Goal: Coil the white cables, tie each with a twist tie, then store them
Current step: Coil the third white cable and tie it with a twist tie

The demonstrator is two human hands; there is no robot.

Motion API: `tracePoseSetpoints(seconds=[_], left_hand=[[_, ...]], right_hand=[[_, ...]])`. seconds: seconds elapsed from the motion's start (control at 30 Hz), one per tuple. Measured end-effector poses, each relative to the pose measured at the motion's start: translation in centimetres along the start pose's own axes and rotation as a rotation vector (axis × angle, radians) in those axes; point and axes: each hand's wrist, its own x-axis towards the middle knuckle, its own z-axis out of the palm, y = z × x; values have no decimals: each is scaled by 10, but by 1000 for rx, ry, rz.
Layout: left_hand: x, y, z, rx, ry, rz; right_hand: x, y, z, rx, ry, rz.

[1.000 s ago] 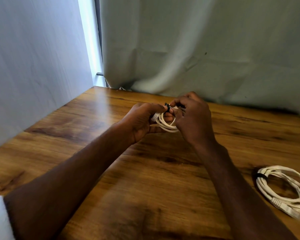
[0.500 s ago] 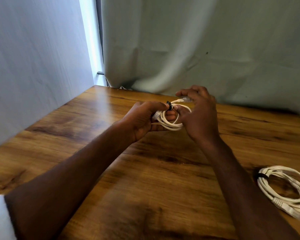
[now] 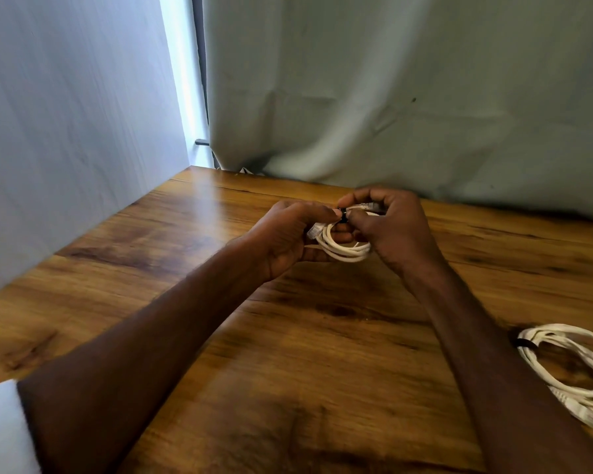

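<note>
At the lower left corner of the frame a white sleeve (image 3: 0,429) ends at the forearm, and both bare forearms run up from the bottom edge toward the middle of the frame. They cross a wide stretch of bare wooden table (image 3: 288,354) that lies between them and under them. Low at the right edge, on the table, lies 1 coiled white cable (image 3: 569,371), bound on its left side by a black tie (image 3: 524,343); its far side runs out of the frame at the right, and it lies just beside the right forearm, apart from the hands.

Higher up, at the middle of the frame, the 2 hands meet above the table. The left hand (image 3: 288,237) curls its fingers round the left side of a second, small coil of white cable (image 3: 343,249), with a connector end showing by its palm. The right hand (image 3: 391,230) grips the coil's right side, and its thumb and forefinger pinch at a black twist tie (image 3: 343,214) on the top of the coil, where the left thumb also touches.

Beyond the hands a strip of table runs to its far edge, which meets a pale curtain (image 3: 408,97). On the left the table edge runs along a white wall (image 3: 65,114), with a bright gap between wall and curtain.
</note>
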Motion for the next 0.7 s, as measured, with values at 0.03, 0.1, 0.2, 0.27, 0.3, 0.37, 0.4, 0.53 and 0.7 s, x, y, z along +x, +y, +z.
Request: tracePoseSetpoints(seconds=[0.03,0.1,0.2,0.27,0.3,0.37,0.4,0.53,0.7], left_hand=[[0,0,0,-9,1,1],[1,2,1,-37,-2,2],[1,5,2,-17,-9,16],[1,5,2,-3,-9,24],[0,5,2,0,-8,27],[1,4,1,7,-6,27],[1,4,0,10,-6,28],[-2,5,0,24,-25,36],[-5,8,0,102,-87,54]], right_hand=[[0,-1,-2,46,2,13],[0,-3,-5,99,31,7],[1,-4,-8,124,52,6],[1,-5,-10,149,25,25],[1,-5,-11,156,3,34],[0,-5,-12,164,-27,46],[0,-5,-11,165,-27,47],[0,-5,-11,195,-26,55],[0,-11,-19,414,-139,223]])
